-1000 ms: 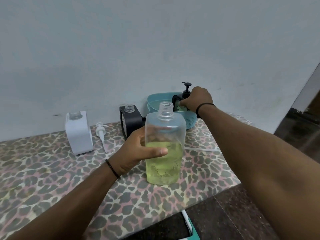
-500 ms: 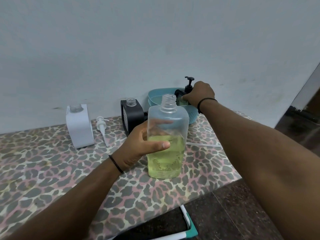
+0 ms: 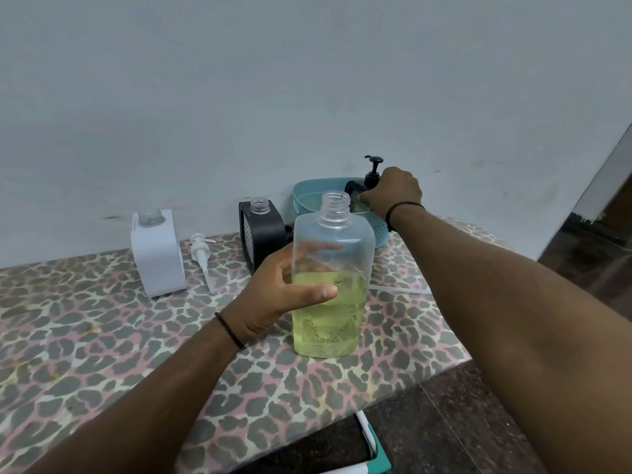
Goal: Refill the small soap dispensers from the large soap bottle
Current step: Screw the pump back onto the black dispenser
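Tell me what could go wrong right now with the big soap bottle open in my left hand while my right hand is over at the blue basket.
The large soap bottle has no cap and only your left hand steadies it; a bump from your right forearm, which passes close beside it, could tip it and spill soap.

Your right hand grips a black pump dispenser in the blue basket; lifting it may drag the basket.
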